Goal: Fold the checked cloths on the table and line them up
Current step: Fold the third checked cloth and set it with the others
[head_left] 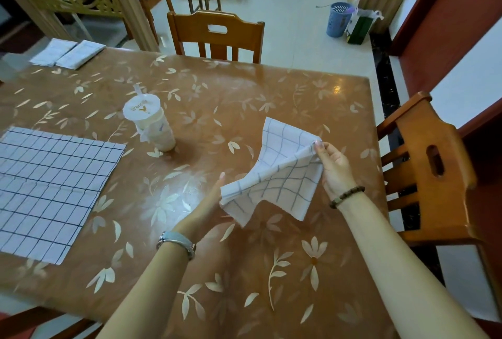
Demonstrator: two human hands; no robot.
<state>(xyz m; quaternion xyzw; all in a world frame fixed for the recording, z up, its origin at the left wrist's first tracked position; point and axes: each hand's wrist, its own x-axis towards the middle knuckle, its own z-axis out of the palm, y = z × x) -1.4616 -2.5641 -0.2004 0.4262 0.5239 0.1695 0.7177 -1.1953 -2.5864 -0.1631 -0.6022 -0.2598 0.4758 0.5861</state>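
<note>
Head view: one small checked cloth, the held cloth (282, 173), is lifted clear of the table (271, 88) near its right edge, between both hands. The right hand (332, 167) pinches two layers of the cloth's upper right corner between thumb and fingertips. The left hand (206, 208) is set against the lower left corner; one finger is seen straight, the rest are hidden behind the fabric, so it cannot be told whether that corner is pinched or only supported. The cloth is partly doubled, with a loose flap hanging toward the table.

The step in hand is judged to be a fold made in the air. For a clean result, the two layers at the right hand are to be matched edge to edge, with the grid lines used as a guide. The hanging flap is to be drawn taut before the cloth is laid down, otherwise a crease is likely to be set askew.

A larger flat cloth (51, 192) lies spread at the left edge and is not yet folded. Two folded cloths (68, 53) lie side by side at the far left corner; the finished piece is best lined up beside them. A lidded cup (152, 126) stands between these places and is to be passed with care.
</note>
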